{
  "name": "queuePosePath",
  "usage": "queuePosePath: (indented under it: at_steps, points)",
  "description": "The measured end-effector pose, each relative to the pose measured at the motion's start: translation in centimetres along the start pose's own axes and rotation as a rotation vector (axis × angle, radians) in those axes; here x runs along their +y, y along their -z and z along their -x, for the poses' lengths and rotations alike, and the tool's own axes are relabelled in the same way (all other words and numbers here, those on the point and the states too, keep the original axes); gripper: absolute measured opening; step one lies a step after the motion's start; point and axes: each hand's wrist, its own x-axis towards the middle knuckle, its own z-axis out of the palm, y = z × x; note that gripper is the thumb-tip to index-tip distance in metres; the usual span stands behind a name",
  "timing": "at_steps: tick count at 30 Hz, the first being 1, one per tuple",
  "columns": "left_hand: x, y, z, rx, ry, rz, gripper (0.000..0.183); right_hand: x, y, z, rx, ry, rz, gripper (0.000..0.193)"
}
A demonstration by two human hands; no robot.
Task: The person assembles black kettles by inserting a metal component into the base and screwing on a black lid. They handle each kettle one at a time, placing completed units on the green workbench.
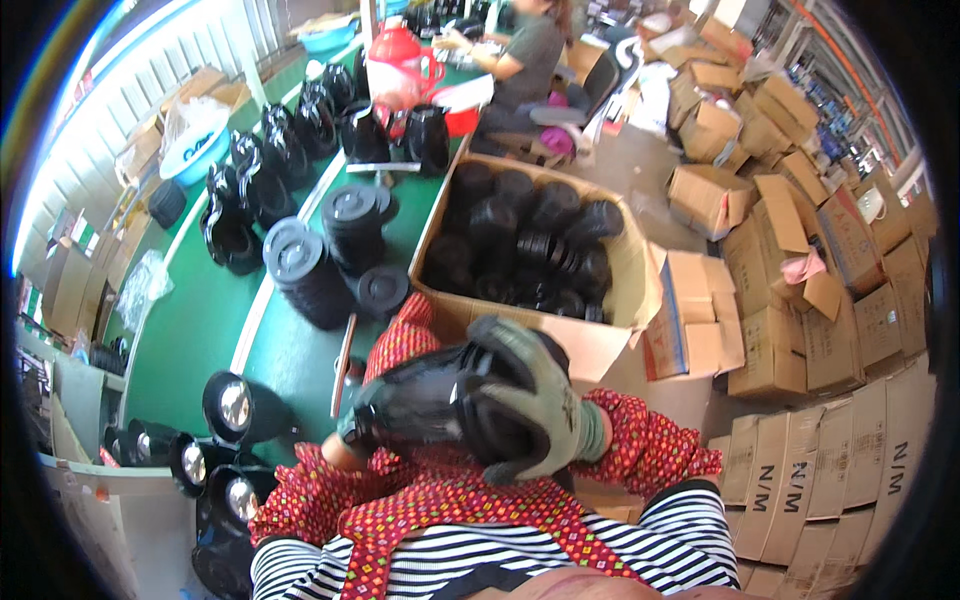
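In front of my chest I hold a glossy black jug-like housing, lying on its side between both hands. My right hand, in a grey-green glove, wraps its spread fingers round the wider right end. At the narrower left end is my left hand; it supports the housing from below, its fingers mostly hidden. Just beyond, an open cardboard box contains several black cylindrical parts. Left of that box, black round discs are stacked on the green table.
Several glossy black housings stand in rows along the table. Black cylinders with shiny insides lie at the near left. A red jug stands farther back, near a seated person. Cardboard boxes pile up on the right.
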Motion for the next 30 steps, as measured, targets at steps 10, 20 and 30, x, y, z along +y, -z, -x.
queuePosePath:
  at_steps: [10, 20, 30]
  points:
    - [9.0, 4.3, -2.3, 0.462, -0.288, -0.442, 0.099, 4.2, -3.2, 4.6, 0.443, -1.155, -1.19, 0.063]
    - [5.5, 1.8, -0.5, 0.217, 0.168, 0.593, 0.076, 0.9, -0.8, 2.0, 0.265, -0.374, -0.444, 0.072]
    - [7.5, 2.9, -0.8, 0.418, -0.004, 0.154, 0.088, 3.6, -3.7, 6.7, 0.265, -0.668, -0.297, 0.067]
